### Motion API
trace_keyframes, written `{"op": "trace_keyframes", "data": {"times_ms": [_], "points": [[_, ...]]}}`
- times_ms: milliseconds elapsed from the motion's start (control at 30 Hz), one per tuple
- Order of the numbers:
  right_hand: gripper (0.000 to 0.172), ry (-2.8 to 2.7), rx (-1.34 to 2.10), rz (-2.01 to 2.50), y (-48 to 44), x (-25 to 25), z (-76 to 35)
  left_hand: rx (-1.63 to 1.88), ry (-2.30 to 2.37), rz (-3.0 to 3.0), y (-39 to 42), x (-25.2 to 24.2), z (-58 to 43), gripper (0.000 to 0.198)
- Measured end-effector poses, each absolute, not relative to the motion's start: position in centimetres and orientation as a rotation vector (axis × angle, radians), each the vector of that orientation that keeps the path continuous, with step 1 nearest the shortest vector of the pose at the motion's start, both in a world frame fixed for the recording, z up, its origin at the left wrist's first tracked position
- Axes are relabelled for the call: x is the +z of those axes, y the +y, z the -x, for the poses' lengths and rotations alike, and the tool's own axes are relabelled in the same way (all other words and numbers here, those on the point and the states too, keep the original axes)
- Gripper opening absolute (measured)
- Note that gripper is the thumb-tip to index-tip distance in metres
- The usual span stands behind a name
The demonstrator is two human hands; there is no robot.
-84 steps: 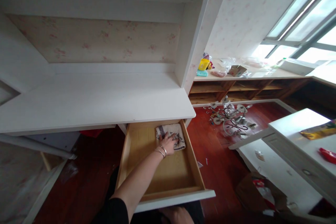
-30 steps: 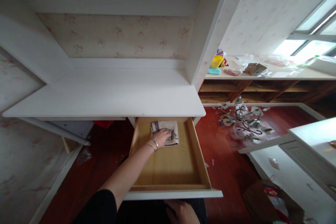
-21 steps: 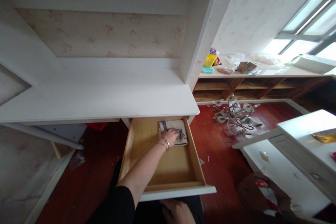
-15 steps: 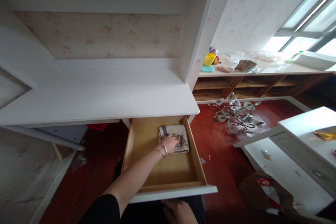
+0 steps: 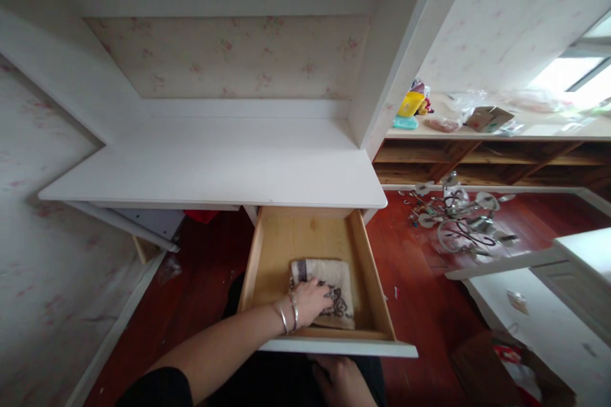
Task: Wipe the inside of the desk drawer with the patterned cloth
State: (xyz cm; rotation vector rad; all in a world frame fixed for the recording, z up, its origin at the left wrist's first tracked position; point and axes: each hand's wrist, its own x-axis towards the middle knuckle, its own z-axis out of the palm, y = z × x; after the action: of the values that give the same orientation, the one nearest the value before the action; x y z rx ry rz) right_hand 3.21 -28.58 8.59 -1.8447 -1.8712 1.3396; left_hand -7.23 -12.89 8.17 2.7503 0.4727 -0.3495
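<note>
A folded beige towel (image 5: pixel 340 273) with a dark floral pattern lies in the pulled-out wooden drawer (image 5: pixel 281 235), close to its front. My left hand (image 5: pixel 310 300), two bangles at its wrist, presses down on the towel, fingers bent against its fabric. Part of the towel is hidden beneath the palm. Below the white drawer front, close to my lap, is my right hand (image 5: pixel 341 378). Its fingers are mostly out of sight under the drawer edge, so their grip cannot be made out.
The white desk (image 5: pixel 224 165) extends above the drawer. A dismantled chandelier (image 5: pixel 458 216) rests on the red floor at right. Beyond it stands a low shelf (image 5: pixel 439 137) with a yellow container (image 5: pixel 410 103) and a cardboard box (image 5: pixel 487 119). White furniture (image 5: pixel 534 305) lies at lower right.
My left hand has moved with the towel from the back of the drawer toward its front. The view has shifted slightly left. My right hand stays below the drawer front.
</note>
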Motion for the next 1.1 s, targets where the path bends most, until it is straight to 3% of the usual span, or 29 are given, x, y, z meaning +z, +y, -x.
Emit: {"op": "trace_keyframes", "data": {"times_ms": [233, 400, 700, 867, 933, 1033, 1100], "points": [[0.04, -1.874, 1.363, 1.875, -28.5, 8.0, -3.1, -0.534, 0.723, -2.74, -11.4, 8.9, 15.9, 0.039], [0.039, -1.91, 1.329, 1.889, -28.7, 7.1, -3.0, -0.505, 0.809, -2.776, -10.2, 7.6, 16.1, 0.051], [0.041, -1.913, 1.298, 1.868, -29.0, 7.3, -2.8, -0.353, 1.167, -2.784, -0.7, 6.4, 12.7, 0.047], [0.042, -1.896, 1.305, 1.855, -29.1, 7.1, -2.8, -0.326, 1.15, -2.768, 0.0, 5.8, 11.6, 0.04], [0.042, -1.893, 1.304, 1.857, -29.1, 6.8, -2.9, -0.312, 1.145, -2.767, -0.7, 5.3, 11.7, 0.047], [0.042, -1.915, 1.301, 1.871, -29.1, 6.4, -3.0, -0.297, 1.138, -2.779, -1.3, 4.5, 12.5, 0.073], [0.042, -1.927, 1.311, 1.86, -29.0, 6.1, -3.0, -0.247, 1.101, -2.828, -1.2, 4.0, 13.2, 0.075]]}}
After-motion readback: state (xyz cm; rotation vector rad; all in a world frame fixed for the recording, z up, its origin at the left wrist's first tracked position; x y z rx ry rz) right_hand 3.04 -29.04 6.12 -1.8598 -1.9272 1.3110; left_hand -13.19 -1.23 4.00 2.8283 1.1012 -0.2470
